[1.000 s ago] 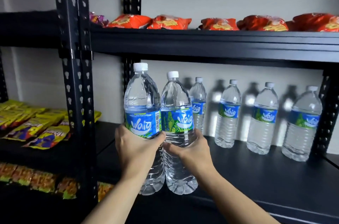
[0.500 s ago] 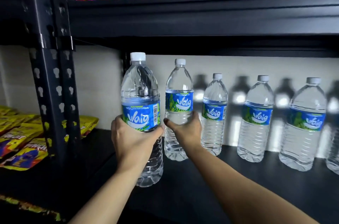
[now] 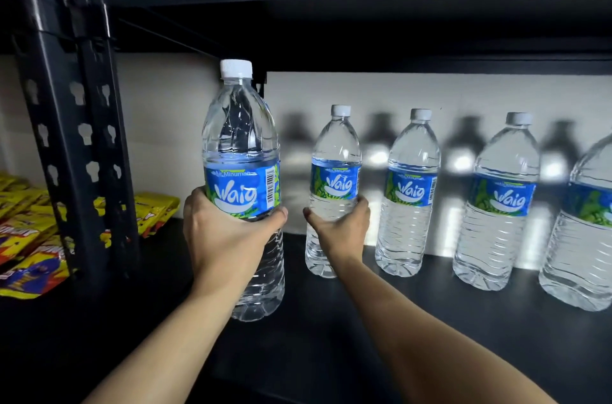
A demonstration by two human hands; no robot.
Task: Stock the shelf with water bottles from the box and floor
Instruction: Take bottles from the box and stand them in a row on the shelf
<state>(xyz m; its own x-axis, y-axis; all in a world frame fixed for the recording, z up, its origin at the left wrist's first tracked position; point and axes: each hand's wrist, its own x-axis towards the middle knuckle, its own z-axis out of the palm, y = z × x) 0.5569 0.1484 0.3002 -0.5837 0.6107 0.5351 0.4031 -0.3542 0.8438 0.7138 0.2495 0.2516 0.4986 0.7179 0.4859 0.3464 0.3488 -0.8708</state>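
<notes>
Left hand (image 3: 228, 238) grips clear white-capped bottle (image 3: 241, 145); right hand (image 3: 341, 228) grips second bottle (image 3: 336, 152) standing on shelf (image 3: 430, 321).

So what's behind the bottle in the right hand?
Only the white wall, with soft bottle shadows on it. The right hand covers the lower middle of the bottle, hiding whatever lies behind there.

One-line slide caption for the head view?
Left hand holds a clear plastic blue-labelled water bottle at the black metal shelf; right hand grips a second bottle at the row's left end.
</notes>
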